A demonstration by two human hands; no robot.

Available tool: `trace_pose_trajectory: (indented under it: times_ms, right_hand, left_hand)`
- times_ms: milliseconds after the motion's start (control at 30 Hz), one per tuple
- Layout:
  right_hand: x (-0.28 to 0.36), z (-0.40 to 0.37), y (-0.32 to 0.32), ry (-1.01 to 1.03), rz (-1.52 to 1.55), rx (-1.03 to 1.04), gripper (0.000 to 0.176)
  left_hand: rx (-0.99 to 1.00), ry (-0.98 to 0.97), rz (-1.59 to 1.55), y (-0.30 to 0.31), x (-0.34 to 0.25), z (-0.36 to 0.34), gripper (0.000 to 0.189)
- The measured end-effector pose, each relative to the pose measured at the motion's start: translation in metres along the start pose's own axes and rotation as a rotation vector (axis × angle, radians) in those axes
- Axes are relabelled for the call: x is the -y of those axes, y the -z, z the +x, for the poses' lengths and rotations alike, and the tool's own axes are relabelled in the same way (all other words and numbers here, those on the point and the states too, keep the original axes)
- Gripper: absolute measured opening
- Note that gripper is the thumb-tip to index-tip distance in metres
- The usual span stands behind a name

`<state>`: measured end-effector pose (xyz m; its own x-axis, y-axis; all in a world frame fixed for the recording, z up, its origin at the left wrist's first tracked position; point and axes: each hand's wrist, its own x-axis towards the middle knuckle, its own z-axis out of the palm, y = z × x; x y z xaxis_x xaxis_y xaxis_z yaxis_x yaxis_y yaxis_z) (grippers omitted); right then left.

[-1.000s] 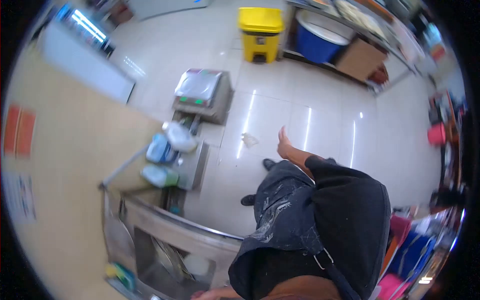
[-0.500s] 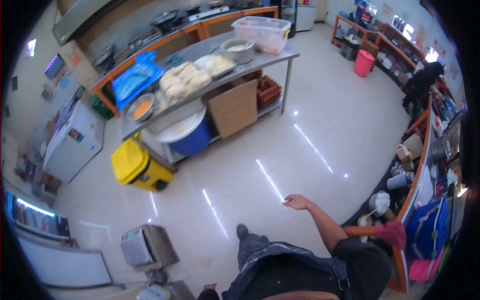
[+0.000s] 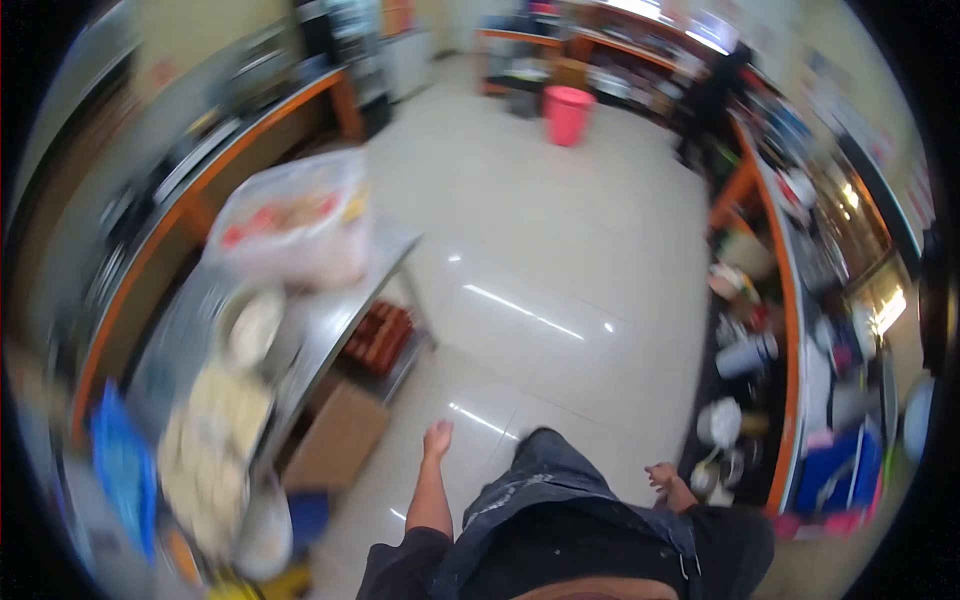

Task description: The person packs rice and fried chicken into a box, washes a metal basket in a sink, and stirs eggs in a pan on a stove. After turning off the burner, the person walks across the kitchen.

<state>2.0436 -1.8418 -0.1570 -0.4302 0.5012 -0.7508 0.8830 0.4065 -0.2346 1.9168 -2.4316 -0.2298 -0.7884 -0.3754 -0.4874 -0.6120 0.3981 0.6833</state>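
Observation:
My left hand (image 3: 438, 438) is held out over the tiled floor, a little right of the cardboard box (image 3: 336, 437) under the steel table (image 3: 325, 335). Its fingers look curled, but blur hides them and whatever they might hold. Low on the right, my right hand (image 3: 661, 477) hangs beside the orange-edged counter, fingers apart and holding nothing. Pale dough pieces (image 3: 205, 470), a round pot (image 3: 250, 328) and a clear plastic bin (image 3: 295, 220) stand on the steel table, well away from both hands.
A red bucket (image 3: 569, 116) stands on the floor at the far end. Near the right counter (image 3: 790, 370) is a person in dark clothes (image 3: 712, 105). Red egg trays (image 3: 378, 338) lie on the table's lower shelf. A cooking counter (image 3: 190, 205) runs along the left.
The view has swung right, so the steel table now lies at the left. My left arm has come up into full view, while my right hand sits lower, nearer my body.

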Motion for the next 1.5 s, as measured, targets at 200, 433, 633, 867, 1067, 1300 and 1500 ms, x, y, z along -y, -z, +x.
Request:
trace_pose_trajectory:
  times_ms: [200, 433, 633, 867, 1067, 1300, 1500]
  right_hand:
    - [0.145, 0.072, -0.005, -0.165, -0.125, -0.029, 0.045]
    - [0.798, 0.256, -0.052, 0.949, -1.141, 0.316, 0.059]
    - [1.317, 0.168, -0.125, 1.693, -0.684, -0.005, 0.039]
    - [1.481, 0.381, -0.013, 1.558, -0.718, -0.169, 0.048]
    - [1.483, 0.434, -0.001, 0.372, -0.612, -0.275, 0.039]
    - [1.807, 0.322, -0.423, 1.134, -0.898, 0.027, 0.034]
    - [2.188, -0.240, -0.721, 2.164, -0.390, 0.501, 0.027]
  left_hand:
    - [-0.038, -0.575, -0.330, 0.038, -0.358, 0.198, 0.035]
    - [-0.173, -0.304, -0.705, 0.107, -0.464, 0.267, 0.028]
    - [-0.218, -0.084, -1.149, 0.139, -0.513, 0.369, 0.031]
    - [-0.227, -0.246, -1.029, 0.322, -0.617, 0.640, 0.036]
    - [-0.246, -0.561, -0.895, 0.539, -0.656, 0.868, 0.031]
    - [-0.307, -0.259, -1.375, 0.723, -0.639, 1.094, 0.031]
    - [-0.449, -0.541, -1.384, 0.985, -0.581, 1.209, 0.042]
